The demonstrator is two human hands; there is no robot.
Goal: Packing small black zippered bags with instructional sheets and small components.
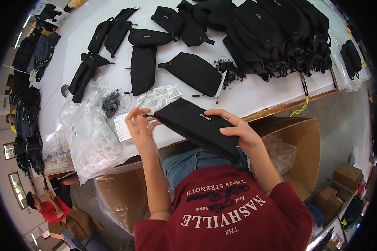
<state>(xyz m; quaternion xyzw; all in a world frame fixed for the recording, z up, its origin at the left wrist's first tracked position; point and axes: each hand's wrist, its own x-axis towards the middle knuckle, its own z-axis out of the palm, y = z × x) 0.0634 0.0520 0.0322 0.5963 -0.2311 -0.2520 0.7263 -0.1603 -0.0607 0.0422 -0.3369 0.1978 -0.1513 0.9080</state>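
Note:
A flat black zip pouch (192, 125) with small pale lettering is held over the table's near edge, slanting down to the right. My right hand (242, 130) grips its right side, thumb and fingers closed on the fabric. At the pouch's upper left corner, the fingertips of my left hand (141, 127) pinch a small black cord or zip pull (148, 115); its exact kind is too small to tell. Beside my left hand lie a printed white sheet (122, 127) and a scatter of white labels (161, 95). Just beyond the held pouch rests another black pouch (192, 73).
A large pile of black pouches (280, 37) fills the table's far right. A bundle of black tag cords (228, 72) lies near it. Clear plastic bags (90, 138) hang over the left edge. Open cardboard boxes (308, 142) stand below. Another person (50, 205) sits at far left.

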